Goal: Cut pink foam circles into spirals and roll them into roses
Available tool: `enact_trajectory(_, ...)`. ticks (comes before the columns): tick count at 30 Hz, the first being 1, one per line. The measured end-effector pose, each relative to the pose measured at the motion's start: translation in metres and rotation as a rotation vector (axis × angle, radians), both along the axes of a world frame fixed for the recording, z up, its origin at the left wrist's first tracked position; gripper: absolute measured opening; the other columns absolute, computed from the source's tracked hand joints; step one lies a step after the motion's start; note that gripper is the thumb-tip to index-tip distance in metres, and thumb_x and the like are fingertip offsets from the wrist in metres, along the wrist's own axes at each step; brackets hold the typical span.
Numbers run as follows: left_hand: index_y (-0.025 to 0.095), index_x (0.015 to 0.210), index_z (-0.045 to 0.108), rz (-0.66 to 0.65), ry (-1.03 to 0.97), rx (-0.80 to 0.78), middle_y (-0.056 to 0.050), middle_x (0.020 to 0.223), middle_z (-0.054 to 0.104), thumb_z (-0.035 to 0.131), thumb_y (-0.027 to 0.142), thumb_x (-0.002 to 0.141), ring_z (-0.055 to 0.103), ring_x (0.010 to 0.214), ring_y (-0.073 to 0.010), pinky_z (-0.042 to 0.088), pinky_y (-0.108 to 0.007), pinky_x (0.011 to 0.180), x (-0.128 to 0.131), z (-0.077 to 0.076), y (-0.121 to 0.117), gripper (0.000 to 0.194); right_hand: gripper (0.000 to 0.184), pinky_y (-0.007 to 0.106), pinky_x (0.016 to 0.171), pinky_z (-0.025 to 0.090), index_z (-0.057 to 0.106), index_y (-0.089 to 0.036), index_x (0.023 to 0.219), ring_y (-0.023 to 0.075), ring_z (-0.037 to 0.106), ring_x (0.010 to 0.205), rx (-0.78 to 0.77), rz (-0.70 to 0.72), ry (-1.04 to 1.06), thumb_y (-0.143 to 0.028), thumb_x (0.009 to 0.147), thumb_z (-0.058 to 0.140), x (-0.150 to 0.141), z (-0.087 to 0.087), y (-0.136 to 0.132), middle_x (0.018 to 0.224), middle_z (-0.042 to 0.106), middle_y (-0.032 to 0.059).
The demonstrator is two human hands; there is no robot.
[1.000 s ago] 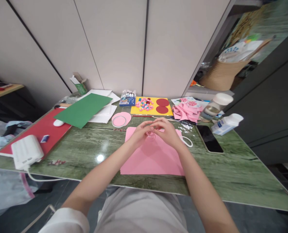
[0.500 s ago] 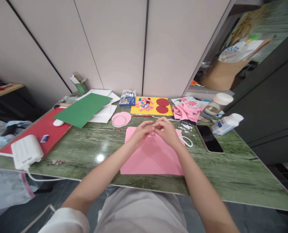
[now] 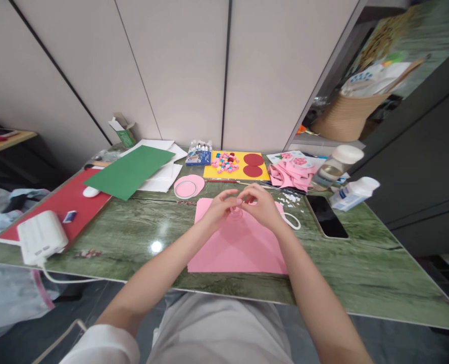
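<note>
Over the pink paper sheets (image 3: pixel 235 247), my left hand (image 3: pixel 223 206) and my right hand (image 3: pixel 260 205) meet with fingertips pinched close together. Just below the fingertips shows a small clear ring-shaped thing (image 3: pixel 235 214), see-through against the pink. It appears to be pinched between both hands, though the fingers cover its upper part. A white ring (image 3: pixel 292 221) lies by the right edge of the sheets, and small white scraps (image 3: pixel 290 198) are scattered behind it. To the left behind my hands are pink paper circles (image 3: pixel 194 184), with a thin ring resting on one.
A yellow sheet (image 3: pixel 208 174) bears colourful pom-poms (image 3: pixel 225 162) and red circles (image 3: pixel 253 171). Pink scraps (image 3: pixel 292 174), a phone (image 3: pixel 327 216), a white bottle (image 3: pixel 355 193) and a clear jar (image 3: pixel 336 169) stand right. Green paper (image 3: pixel 131 172) and a power bank (image 3: pixel 42 236) lie left.
The fingertips stay together in almost the same spot. My right hand has shifted very slightly, and the clear ring-shaped thing shows a little lower beneath the fingers.
</note>
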State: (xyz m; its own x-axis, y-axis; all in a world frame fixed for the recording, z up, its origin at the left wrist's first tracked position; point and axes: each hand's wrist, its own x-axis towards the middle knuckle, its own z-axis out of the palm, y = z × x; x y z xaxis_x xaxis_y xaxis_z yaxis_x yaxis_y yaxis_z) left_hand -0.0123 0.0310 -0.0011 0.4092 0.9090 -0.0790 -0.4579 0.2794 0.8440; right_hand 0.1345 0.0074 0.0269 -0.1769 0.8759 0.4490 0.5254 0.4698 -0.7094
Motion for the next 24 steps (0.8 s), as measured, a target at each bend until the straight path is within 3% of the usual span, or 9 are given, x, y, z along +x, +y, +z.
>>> enact_trajectory(11,0.017,0.088,0.060,0.046,0.023,0.038,0.003,0.065,0.060,0.073,0.016,0.056,0.051,0.054,-0.0052,0.033,-0.019,0.051,0.0000,0.0020,0.0005,0.035,0.021,0.027,0.063,0.044,0.068,-0.027,0.091,0.0148,0.053,0.078,0.007,0.113,-0.066,-0.016,0.080,0.054,0.0025,-0.0018,0.0021,0.089,0.054,0.0032)
enact_trajectory(18,0.017,0.091,0.060,0.030,0.025,0.031,0.003,0.063,0.060,0.073,0.020,0.058,0.049,0.052,-0.0054,0.033,-0.020,0.051,0.0020,-0.0006,-0.0015,0.035,0.006,0.028,0.063,0.043,0.064,-0.020,0.072,0.0116,0.051,0.068,0.023,0.020,0.008,-0.019,0.075,0.060,0.0021,-0.0048,0.0032,0.086,0.050,0.0014)
enact_trajectory(24,0.017,0.090,0.061,-0.005,0.031,0.033,0.002,0.064,0.061,0.074,0.021,0.057,0.053,0.054,-0.0075,0.034,-0.020,0.053,0.0028,0.0013,-0.0046,0.036,0.012,0.027,0.060,0.042,0.052,-0.019,0.063,0.0114,0.050,0.066,0.019,0.011,0.025,-0.017,0.070,0.062,0.0008,-0.0023,0.0019,0.083,0.049,0.0003)
